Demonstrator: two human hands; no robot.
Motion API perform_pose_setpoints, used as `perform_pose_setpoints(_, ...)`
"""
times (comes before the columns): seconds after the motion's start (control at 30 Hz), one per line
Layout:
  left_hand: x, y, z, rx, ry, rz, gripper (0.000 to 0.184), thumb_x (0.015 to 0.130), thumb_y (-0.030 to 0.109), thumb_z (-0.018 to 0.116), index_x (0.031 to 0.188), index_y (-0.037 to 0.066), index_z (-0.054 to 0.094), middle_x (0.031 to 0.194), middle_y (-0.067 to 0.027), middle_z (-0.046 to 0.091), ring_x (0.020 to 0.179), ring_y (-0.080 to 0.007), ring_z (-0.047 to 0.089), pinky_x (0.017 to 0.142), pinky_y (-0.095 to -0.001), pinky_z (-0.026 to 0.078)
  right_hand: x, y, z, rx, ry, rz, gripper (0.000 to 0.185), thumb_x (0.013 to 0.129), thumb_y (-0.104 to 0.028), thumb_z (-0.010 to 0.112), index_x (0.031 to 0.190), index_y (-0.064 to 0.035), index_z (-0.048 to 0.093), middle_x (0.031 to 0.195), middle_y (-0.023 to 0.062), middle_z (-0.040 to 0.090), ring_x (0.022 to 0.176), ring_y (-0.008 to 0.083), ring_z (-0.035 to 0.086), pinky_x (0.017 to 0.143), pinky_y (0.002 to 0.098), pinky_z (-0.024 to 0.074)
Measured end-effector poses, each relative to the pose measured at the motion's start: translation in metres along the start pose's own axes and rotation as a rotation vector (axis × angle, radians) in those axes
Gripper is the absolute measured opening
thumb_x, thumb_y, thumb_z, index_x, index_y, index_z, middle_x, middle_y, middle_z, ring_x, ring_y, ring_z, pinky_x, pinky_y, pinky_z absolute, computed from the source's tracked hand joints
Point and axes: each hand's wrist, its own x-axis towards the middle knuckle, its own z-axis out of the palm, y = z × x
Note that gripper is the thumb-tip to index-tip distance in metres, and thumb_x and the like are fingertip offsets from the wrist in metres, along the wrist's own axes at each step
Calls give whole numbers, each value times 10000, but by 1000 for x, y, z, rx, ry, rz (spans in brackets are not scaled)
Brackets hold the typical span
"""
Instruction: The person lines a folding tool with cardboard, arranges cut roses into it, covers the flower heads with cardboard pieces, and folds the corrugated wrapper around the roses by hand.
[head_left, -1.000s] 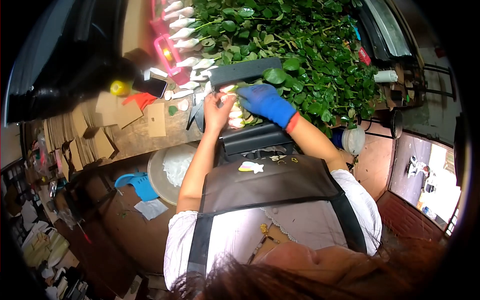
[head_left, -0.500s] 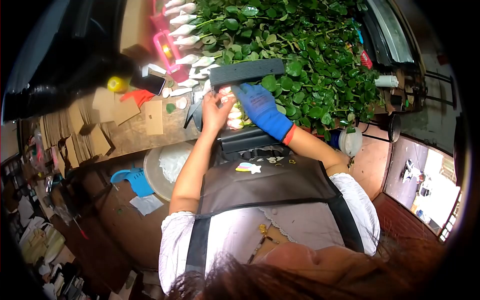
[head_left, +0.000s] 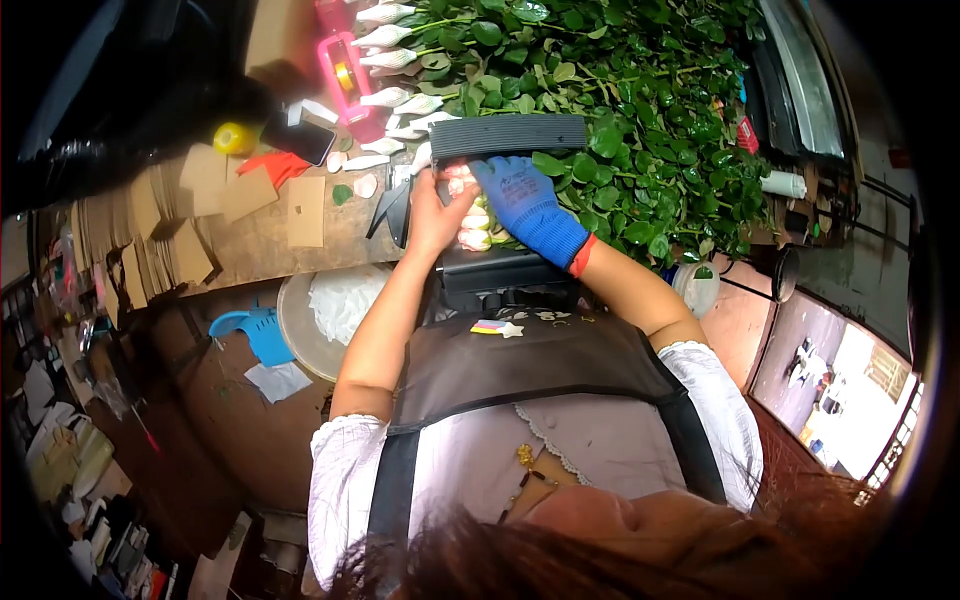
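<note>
My bare left hand [head_left: 440, 212] is closed on a pink-and-cream rose [head_left: 459, 180] at the table's near side. My right hand [head_left: 520, 200], in a blue glove, curls in from the other side against the same blooms, its fingertips partly hidden. More rose heads [head_left: 474, 238] lie stacked below, between the hands. Just beyond my fingers is a dark ridged board [head_left: 508, 136]. Black scissors [head_left: 390, 208] lie left of my left hand. Rose heads in white net sleeves [head_left: 387, 97] line up beyond, with leafy stems [head_left: 640, 120] stretching right.
Cardboard pieces [head_left: 306, 212] are stacked and scattered on the left of the table. Behind them are a phone [head_left: 312, 143], a yellow tape roll [head_left: 234, 138] and a pink tape dispenser [head_left: 345, 75]. A tub of white material [head_left: 335, 310] stands below the edge.
The view has shifted slightly, moving the table things a little. Both hands stay at the roses beside the ridged board, with only small finger movement.
</note>
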Motion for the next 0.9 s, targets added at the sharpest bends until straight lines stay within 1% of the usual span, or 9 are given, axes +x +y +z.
perform_pose_setpoints(0.13, 3, -5, -1, 39, -7, -62, 601, 817, 231, 824, 1228, -20, 464, 1137, -122, 630, 1047, -195, 589, 951, -328, 458, -2, 8, -22, 213, 52, -27, 345, 881, -234, 610, 1204, -113, 607, 1031, 119, 643, 923, 297, 652, 795, 423, 521)
perform_pose_setpoints(0.2, 7, -20, -1, -51, 9, -51, 473, 894, 240, 756, 1209, -7, 505, 1066, -73, 629, 980, -151, 584, 880, -290, 472, -8, 22, -32, 452, 202, -116, 315, 870, -269, 643, 1150, -124, 643, 997, 122, 657, 890, 304, 663, 769, 430, 525)
perform_pose_setpoints(0.3, -2, -21, -28, -306, -53, -276, 336, 988, 264, 645, 1192, 13, 557, 1014, -30, 616, 905, -88, 555, 807, -243, 464, -27, 28, -71, 543, -40, -81, 272, 844, -283, 712, 1064, -124, 693, 977, 112, 696, 872, 292, 678, 774, 396, 529)
perform_pose_setpoints(0.33, -4, -17, -37, -306, -33, -208, 456, 939, 370, 688, 1197, 12, 572, 1011, -75, 642, 876, -106, 577, 782, -248, 483, -30, 30, -71, 564, -171, -106, 268, 843, -299, 706, 1050, -129, 695, 956, 114, 698, 862, 301, 677, 774, 404, 528)
perform_pose_setpoints(0.4, -9, -7, -44, -318, -95, -277, 435, 935, 292, 714, 1209, -2, 548, 995, -23, 589, 875, -98, 534, 804, -248, 461, -34, 32, -69, 595, -431, -148, 265, 842, -332, 695, 1022, -137, 701, 913, 117, 702, 842, 320, 676, 774, 421, 527)
perform_pose_setpoints(0.5, -6, -23, -30, -81, -139, -169, 645, 773, 338, 864, 1216, 1, 540, 981, -22, 516, 877, -110, 495, 801, -244, 449, -31, 30, -51, 535, -426, -283, 221, 851, -301, 680, 1016, -157, 704, 948, 102, 712, 867, 310, 679, 780, 410, 531)
perform_pose_setpoints(0.6, -1, 2, -24, 89, -154, -157, 649, 727, 366, 881, 1149, 14, 535, 903, -35, 507, 838, -110, 464, 770, -241, 433, -26, 27, -36, 562, -379, -361, 195, 849, -290, 673, 1003, -175, 706, 940, 89, 710, 868, 310, 678, 774, 416, 531)
perform_pose_setpoints(0.7, 6, -15, -18, 116, -112, -8, 611, 723, 368, 879, 1104, 38, 533, 882, -42, 520, 812, -113, 466, 744, -248, 431, -26, 26, -23, 579, -320, -390, 173, 847, -283, 668, 987, -187, 703, 918, 80, 702, 861, 314, 674, 764, 426, 530)
perform_pose_setpoints(0.9, 7, 1, -27, 14, -213, -149, 569, 741, 337, 871, 1090, 50, 525, 926, -39, 558, 792, -117, 472, 713, -269, 433, -20, 19, -12, 582, -231, -416, 150, 857, -274, 659, 976, -191, 698, 904, 82, 689, 865, 320, 665, 771, 433, 528)
